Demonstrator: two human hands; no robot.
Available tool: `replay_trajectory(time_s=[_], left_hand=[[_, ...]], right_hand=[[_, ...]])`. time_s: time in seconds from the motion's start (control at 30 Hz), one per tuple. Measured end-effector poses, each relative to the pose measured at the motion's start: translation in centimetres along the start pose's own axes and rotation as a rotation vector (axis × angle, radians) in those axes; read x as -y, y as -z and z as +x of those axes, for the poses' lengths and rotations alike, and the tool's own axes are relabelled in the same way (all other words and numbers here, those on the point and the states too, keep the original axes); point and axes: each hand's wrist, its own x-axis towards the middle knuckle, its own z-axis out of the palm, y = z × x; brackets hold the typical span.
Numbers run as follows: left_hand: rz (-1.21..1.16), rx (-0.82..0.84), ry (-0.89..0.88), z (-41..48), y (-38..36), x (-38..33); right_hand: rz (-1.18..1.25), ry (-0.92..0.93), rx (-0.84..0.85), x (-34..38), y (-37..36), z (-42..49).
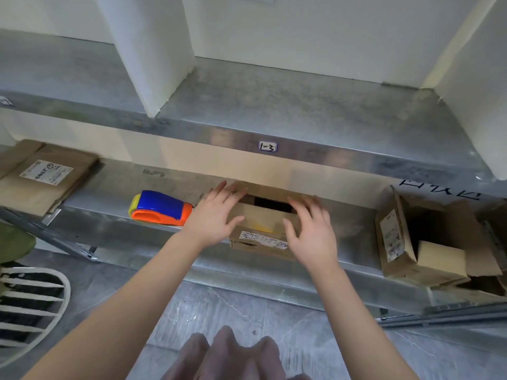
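The galvanised metal shelf unit (274, 105) is filling most of the view. Its dull grey sheet is mottled and scuffed, and smooth white upright panels (153, 50) are standing on the upper level toward twelve o'clock. The lower shelf (109, 218) is carrying everything else. Below it, at six o'clock, grey stone-look floor tiles (274, 319) are showing faint pale veins.

At three o'clock a large carton (395, 237) of creased brown cardboard is gaping open, with a smaller plain box inside it. At nine o'clock flat brown parcels (46, 176) are lying on the shelf, one bearing a white printed label.

At the centre, near the shelf's front edge, the small cardboard box (263, 218) is sitting. It is rectangular, with torn white labels on its front face and a dark gap showing between its top flaps. The left hand (216, 215) is resting on the flap at the box's nine o'clock, its fingers (227, 190) spread and straight. The right hand (310, 229) is lying on the flap at three o'clock, its fingers (304, 207) also spread and its thumb on the front face.

Just beside the left hand, at nine o'clock, a glossy plastic tape dispenser (162, 208) in blue, orange and yellow is lying. A little hand-marked label (267, 146) is sticking to the upper shelf's front lip.
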Motion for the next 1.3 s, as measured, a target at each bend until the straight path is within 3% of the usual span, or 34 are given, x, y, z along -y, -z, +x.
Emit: replay_trajectory(time_s=[0.2, 0.43, 0.73, 0.9, 1.3], left_hand=[[0.152, -0.023, -0.044, -2.3, 2.7, 3.3], [0.287, 0.079, -0.045, -5.6, 4.7, 13.6], [0.292, 0.205, -0.14, -5.8, 3.8, 23.5], [0.173, 0.25, -0.143, -3.9, 2.7, 24.2], [0.022, 0.36, -0.096, -2.0, 1.6, 24.4]], right_hand=[[-0.075, 0.182, 0.039, 6.5, -3.2, 0.4], [-0.043, 0.299, 0.082, 16.4, -10.6, 1.2], [-0.085, 0.011, 0.301, 19.5, -19.4, 1.9], [-0.126, -0.125, 0.381, 18.2, -21.2, 2.0], [-0.106, -0.266, 0.39, 16.9, -22.5, 1.4]])
